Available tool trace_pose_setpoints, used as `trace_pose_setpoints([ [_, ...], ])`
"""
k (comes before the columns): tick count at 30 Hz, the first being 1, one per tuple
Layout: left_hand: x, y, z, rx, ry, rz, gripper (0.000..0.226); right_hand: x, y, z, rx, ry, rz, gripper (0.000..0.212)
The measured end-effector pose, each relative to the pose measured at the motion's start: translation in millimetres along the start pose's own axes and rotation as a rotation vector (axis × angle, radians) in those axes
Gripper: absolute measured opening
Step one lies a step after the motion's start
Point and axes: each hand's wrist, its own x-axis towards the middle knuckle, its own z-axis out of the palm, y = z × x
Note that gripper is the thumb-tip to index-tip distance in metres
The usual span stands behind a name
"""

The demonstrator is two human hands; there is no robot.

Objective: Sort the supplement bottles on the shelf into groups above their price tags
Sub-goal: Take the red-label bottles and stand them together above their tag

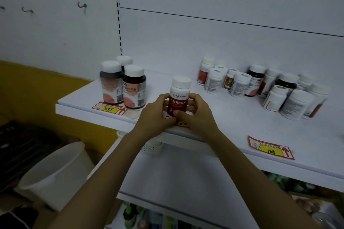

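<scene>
A white-capped bottle with a red label [179, 96] stands upright near the front edge of the white shelf [232, 122]. My left hand [156, 115] and my right hand [195, 115] both grip its lower half from either side. Under my hands lies a middle price tag [183, 123], mostly hidden. At the shelf's left end, three dark bottles with pink labels [124, 83] stand above the "299" price tag [109, 108]. A mixed cluster of white and dark bottles [260, 87] crowds the back right. The "108" price tag [270, 148] lies at the front right.
A white bucket [55, 173] stands on the floor at lower left, beside a yellow wall. A lower shelf [176, 182] juts out below, with more goods beneath it. The shelf's white back panel rises behind the bottles.
</scene>
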Motion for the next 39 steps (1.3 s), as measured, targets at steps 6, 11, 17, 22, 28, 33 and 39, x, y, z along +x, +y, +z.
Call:
trace_pose_setpoints([
  [6, -1.3, -2.6, 5.3, 0.055, 0.028, 0.060, 0.065, 0.7, 6.0, 0.7, -0.043, -0.012, 0.019, 0.058],
  [11, -3.7, -0.4, 1.9, -0.013, 0.011, 0.096, 0.067, -1.5, 5.1, -0.9, 0.016, -0.034, 0.062, 0.051],
  [17, -27.0, -16.7, -6.2, 0.096, 0.094, 0.162, 0.056, -0.7, -3.0, -12.9, 0.082, -0.076, 0.120, 0.042],
  [22, -25.8, -14.4, -8.1, 0.085, 0.101, 0.144, 0.031, 0.8, -7.9, -15.2, 0.051, -0.103, 0.117, 0.038],
  [28, -14.4, -14.8, -11.4, 0.075, 0.059, 0.085, 0.020, -5.8, -2.7, -14.1, 0.071, -0.015, 0.106, 0.035],
  [33, -12.3, -13.0, -11.9, 0.098, -0.019, 0.089, 0.025, 1.3, -4.2, -13.2, 0.094, 0.014, 0.137, 0.039],
  [39, -11.6, -13.9, -12.8, 0.096, -0.052, 0.120, 0.025, 0.1, -3.3, -7.6, 0.088, -0.024, 0.125, 0.045],
])
